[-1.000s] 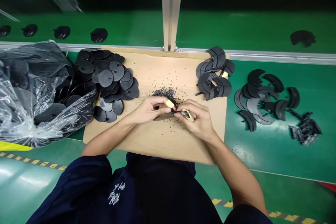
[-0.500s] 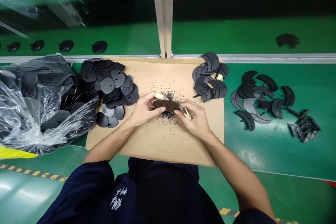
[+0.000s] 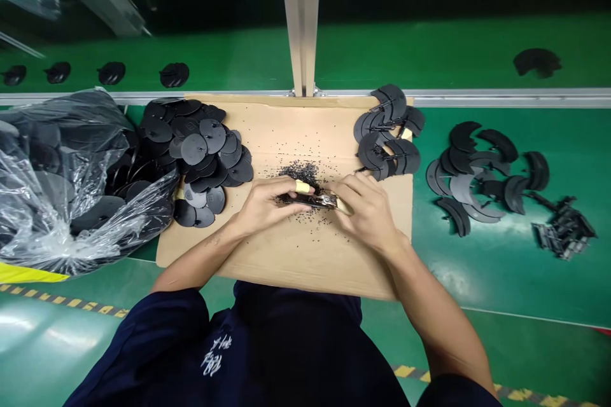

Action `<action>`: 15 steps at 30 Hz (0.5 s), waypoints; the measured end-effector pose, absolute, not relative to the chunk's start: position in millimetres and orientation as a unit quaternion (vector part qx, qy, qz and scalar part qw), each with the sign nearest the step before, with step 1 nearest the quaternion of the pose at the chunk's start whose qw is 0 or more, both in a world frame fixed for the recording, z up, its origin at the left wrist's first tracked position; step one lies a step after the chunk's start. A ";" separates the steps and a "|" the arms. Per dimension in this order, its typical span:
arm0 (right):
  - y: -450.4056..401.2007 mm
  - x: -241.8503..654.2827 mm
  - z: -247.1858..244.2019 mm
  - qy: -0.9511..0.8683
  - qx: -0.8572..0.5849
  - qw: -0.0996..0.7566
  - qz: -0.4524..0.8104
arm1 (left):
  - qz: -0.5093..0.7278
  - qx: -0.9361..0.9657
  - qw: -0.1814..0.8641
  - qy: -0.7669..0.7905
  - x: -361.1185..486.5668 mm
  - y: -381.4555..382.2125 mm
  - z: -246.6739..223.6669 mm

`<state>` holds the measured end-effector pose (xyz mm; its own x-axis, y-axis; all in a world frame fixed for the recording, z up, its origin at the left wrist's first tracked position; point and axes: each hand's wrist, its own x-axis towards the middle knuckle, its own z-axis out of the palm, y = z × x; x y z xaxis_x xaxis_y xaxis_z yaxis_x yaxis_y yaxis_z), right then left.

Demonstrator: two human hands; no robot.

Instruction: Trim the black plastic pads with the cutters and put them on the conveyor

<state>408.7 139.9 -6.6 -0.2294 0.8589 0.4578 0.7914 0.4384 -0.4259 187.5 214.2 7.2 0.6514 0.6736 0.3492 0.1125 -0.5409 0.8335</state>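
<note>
Blk flat plastic part (image 3: 298,201) is at clock ctr, over the cardboard, edge-on to the view so its outline's hard to read. L to R: clear plastic bag of blk discs (image 3: 57,222) at 9, bulging up to the heap of round blk plastic discs (image 3: 193,149) at 10, which prob. sits there for easy L reach; the heap laps the cardboard's L edge. L hand (image 3: 261,205), w/ yellow tape (image 3: 301,187) on a finger, pinches the part btwn thumb & fingers, likely for steadiness. Tiny blk plastic bits (image 3: 300,172) lie at 12, just past the fingers. Small silver metal hand tool (image 3: 324,201) is at the part's R end; can't tell if it's biting. R hand (image 3: 370,210) is closed round the tool's grip, seemingly for close control. Brown cardboard sheet (image 3: 286,261) runs to its near edge at 6, giving the wrists room. Blk crescent plastic parts (image 3: 405,156) at 2 overlap its R edge, so R-hand room's tighter there. Looser blk crescents (image 3: 463,191) at 3 on green tabletop (image 3: 501,273), then slim blk plastic pieces (image 3: 566,229) farther out, also approx 3.
</note>
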 end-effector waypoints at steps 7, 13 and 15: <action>138.1 404.3 -10.8 -0.795 -0.539 0.279 0.011 | 0.369 0.803 0.415 0.219 188.7 210.9 6.1; 135.7 400.8 -6.4 -0.796 -0.543 0.266 -0.028 | 0.387 0.803 0.404 0.207 186.1 210.8 0.7; 134.9 399.7 -2.9 -0.796 -0.549 0.251 -0.046 | 0.389 0.807 0.396 0.202 185.1 211.0 0.7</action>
